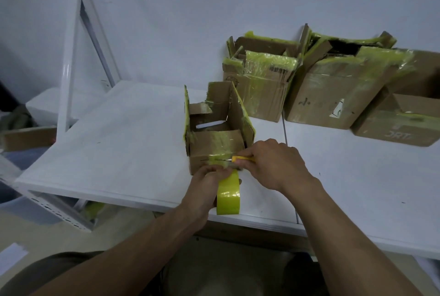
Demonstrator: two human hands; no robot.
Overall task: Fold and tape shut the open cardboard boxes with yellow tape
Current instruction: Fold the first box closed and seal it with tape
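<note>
- Four cardboard boxes stand on the white table (pixel 119 134), all streaked with yellow tape.
- One of them, the open box (pixel 215 145), is nearest the person. Its side flaps stand up and its inside is in plain view.
- Three others sit side by side at the back of the table: the left rear box (pixel 259 93), the middle rear box (pixel 333 98) and the right rear box (pixel 404 129), which the frame edge cuts off. The left and middle ones are ragged and partly open at the top.
- One tape roll (pixel 228 198), yellow, is held on edge just in front of the open box. The left hand (pixel 204 191) grasps it, with fingers curled round the roll and reaching up to the box's front face.
- One yellow-handled cutter (pixel 242 159) is gripped in the right hand (pixel 273 165). Its thin blade lies across the taped patch on that front face.
- Both hands cover the lower right corner of the open box. Whether a strip runs from the roll to the box cannot be told.
- One white metal upright (pixel 67 69) rises at the table's left.
- One perforated rail (pixel 59 212) runs below the table's front left corner.
- One loose piece of cardboard (pixel 28 138) lies beyond the table's left edge, blurred.
</note>
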